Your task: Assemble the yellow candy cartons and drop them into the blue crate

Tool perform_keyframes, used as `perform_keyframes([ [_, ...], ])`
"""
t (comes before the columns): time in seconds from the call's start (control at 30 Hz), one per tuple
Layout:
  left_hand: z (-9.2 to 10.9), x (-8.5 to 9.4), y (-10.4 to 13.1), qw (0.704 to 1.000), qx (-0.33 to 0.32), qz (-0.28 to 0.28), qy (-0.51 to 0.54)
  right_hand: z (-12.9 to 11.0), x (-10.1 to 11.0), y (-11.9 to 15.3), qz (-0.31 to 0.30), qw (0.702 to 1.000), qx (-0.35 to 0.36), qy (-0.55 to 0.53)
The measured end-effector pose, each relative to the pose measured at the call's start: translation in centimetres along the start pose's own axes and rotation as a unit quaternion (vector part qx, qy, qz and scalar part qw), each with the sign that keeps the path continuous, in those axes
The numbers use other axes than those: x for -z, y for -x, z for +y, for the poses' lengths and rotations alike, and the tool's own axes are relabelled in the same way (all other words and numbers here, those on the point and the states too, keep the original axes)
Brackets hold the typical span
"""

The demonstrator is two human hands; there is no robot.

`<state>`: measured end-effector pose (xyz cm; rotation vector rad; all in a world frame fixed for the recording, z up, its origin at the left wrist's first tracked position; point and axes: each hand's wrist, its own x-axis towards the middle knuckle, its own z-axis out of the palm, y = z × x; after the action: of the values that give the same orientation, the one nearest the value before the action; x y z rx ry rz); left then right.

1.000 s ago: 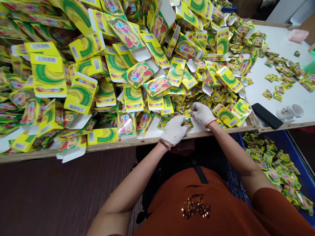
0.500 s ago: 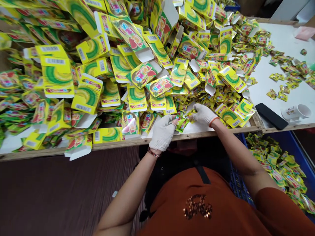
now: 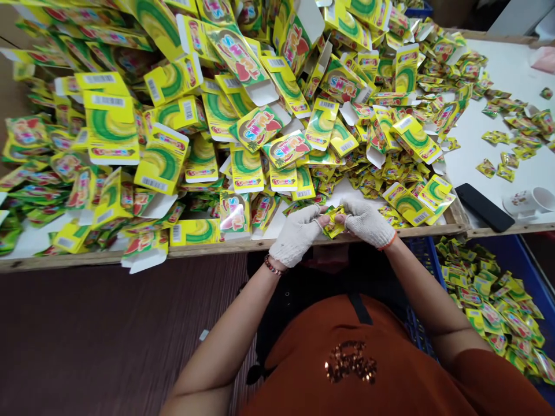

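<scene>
Yellow-green candy packets (image 3: 334, 222) are pinched between my two gloved hands at the table's front edge. My left hand (image 3: 298, 234), in a white glove with a beaded bracelet at the wrist, grips their left side. On their right side, the fingers of my right hand (image 3: 368, 222) are closed, also in a white glove. How many packets are held cannot be made out. Behind the hands lie loose small packets (image 3: 368, 184) and a flat yellow box (image 3: 303, 184). A box with a fruit print (image 3: 235, 212) is left of my left hand.
A large heap of yellow boxes (image 3: 246, 167) covers the table (image 3: 459, 138). At the right are a black phone (image 3: 484, 207), a white cup (image 3: 526, 202) and scattered packets. A blue crate (image 3: 531, 271) full of packets is below the table. A wooden rim (image 3: 208, 245) runs along the front.
My right hand has come closer to my left, and packets are now held between both. The view has shifted slightly, moving the table's contents a little to the right.
</scene>
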<state>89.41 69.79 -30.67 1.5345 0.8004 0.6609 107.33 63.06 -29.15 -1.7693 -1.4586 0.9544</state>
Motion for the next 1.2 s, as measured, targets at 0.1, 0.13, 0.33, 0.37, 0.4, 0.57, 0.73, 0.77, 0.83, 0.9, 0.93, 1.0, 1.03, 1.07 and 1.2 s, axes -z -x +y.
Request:
perform_keyframes([
  [0.1,-0.2,-0.4,0.2,0.99,0.046,0.008,0.129,0.2,-0.5,0.1,0.048,0.998,-0.017,-0.034],
  [0.13,-0.2,-0.7,0.3,0.98,0.064,0.028,0.188,0.3,-0.8,0.2,0.089,0.995,-0.011,-0.049],
  [0.33,0.0,-3.3,0.7,0.909,0.065,0.15,0.384,0.8,-3.3,0.4,0.236,0.946,0.007,-0.223],
  [0.37,0.1,-3.4,0.8,0.907,0.071,0.139,0.391,0.8,-3.3,0.4,0.234,0.946,0.002,-0.227],
  [0.4,0.2,-3.3,0.8,0.909,0.08,0.124,0.39,0.8,-3.2,0.5,0.225,0.951,0.003,-0.214],
  [0.57,0.2,-2.6,0.6,0.934,0.074,0.086,0.339,0.2,-2.7,0.7,0.188,0.973,0.047,-0.123],
  [0.73,-0.2,-3.1,0.3,0.968,-0.004,0.123,0.217,0.1,-3.8,0.6,0.249,0.964,0.048,-0.083],
  [0.77,-0.1,-3.1,0.3,0.975,-0.013,0.116,0.191,0.1,-3.9,0.6,0.239,0.965,0.055,-0.094],
  [0.83,0.4,-2.8,0.3,0.988,-0.039,0.1,0.113,0.2,-3.7,0.5,0.193,0.968,0.071,-0.142],
  [0.9,1.3,-1.9,0.2,0.991,-0.095,0.096,-0.023,0.2,-3.3,0.3,0.142,0.965,0.075,-0.21],
  [0.93,2.0,-1.1,-0.2,0.981,-0.134,0.097,-0.103,0.3,-3.0,0.2,0.125,0.958,0.071,-0.246],
  [1.0,3.5,0.9,-1.4,0.939,-0.208,0.114,-0.249,0.4,-2.6,-0.2,0.118,0.941,0.056,-0.313],
  [1.03,4.4,2.2,-2.4,0.912,-0.234,0.139,-0.307,0.5,-2.5,-0.3,0.124,0.932,0.05,-0.337],
  [1.07,5.2,3.5,-3.5,0.882,-0.239,0.178,-0.365,0.6,-2.5,-0.4,0.134,0.926,0.045,-0.35],
  [1.2,7.9,8.2,-8.6,0.785,-0.122,0.231,-0.562,1.0,-2.8,-0.6,0.169,0.922,0.024,-0.347],
])
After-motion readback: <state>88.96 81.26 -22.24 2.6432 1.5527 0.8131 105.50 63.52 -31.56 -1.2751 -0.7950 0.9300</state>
